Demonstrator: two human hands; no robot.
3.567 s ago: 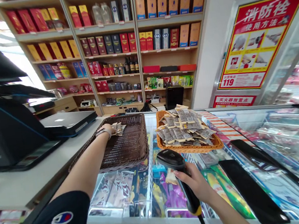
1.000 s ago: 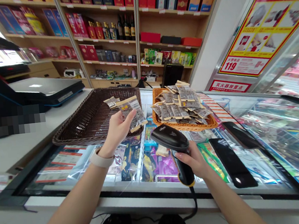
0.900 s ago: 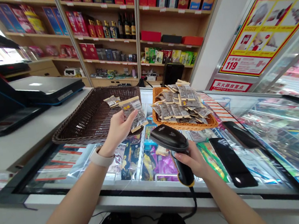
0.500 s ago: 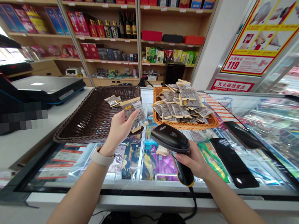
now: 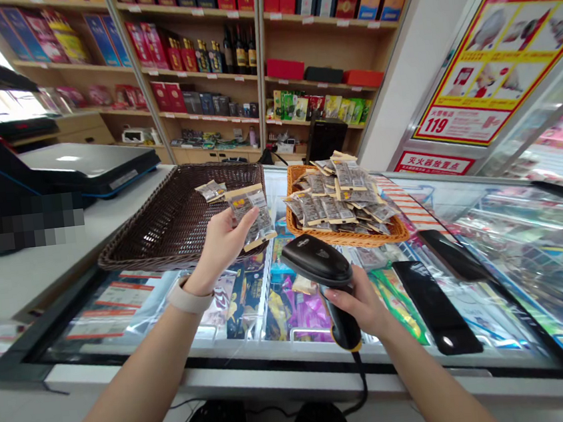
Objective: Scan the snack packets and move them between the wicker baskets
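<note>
My left hand point(image 5: 224, 244) pinches a small snack packet point(image 5: 254, 224), clear with tan ends and dark contents, above the near right edge of a dark brown woven basket point(image 5: 133, 236). One similar packet point(image 5: 212, 191) lies inside that basket. In my right hand point(image 5: 364, 303) is a black barcode scanner point(image 5: 317, 259), gripped by its handle, its head turned up and left towards the held packet. Scanner and packet are apart. Just behind the scanner, an orange woven basket point(image 5: 355, 238) holds a heap of the same packets point(image 5: 337, 195).
Both baskets stand on a glass-topped freezer point(image 5: 138, 333) with bagged goods under the glass. Black handles point(image 5: 437, 305) sit on the glass at right. A scale point(image 5: 90, 160) occupies the left counter. The scanner's cable point(image 5: 362, 380) hangs over the front edge.
Almost nothing differs. The whole view has shifted very slightly; both hands keep their hold on the packet and the scanner.
</note>
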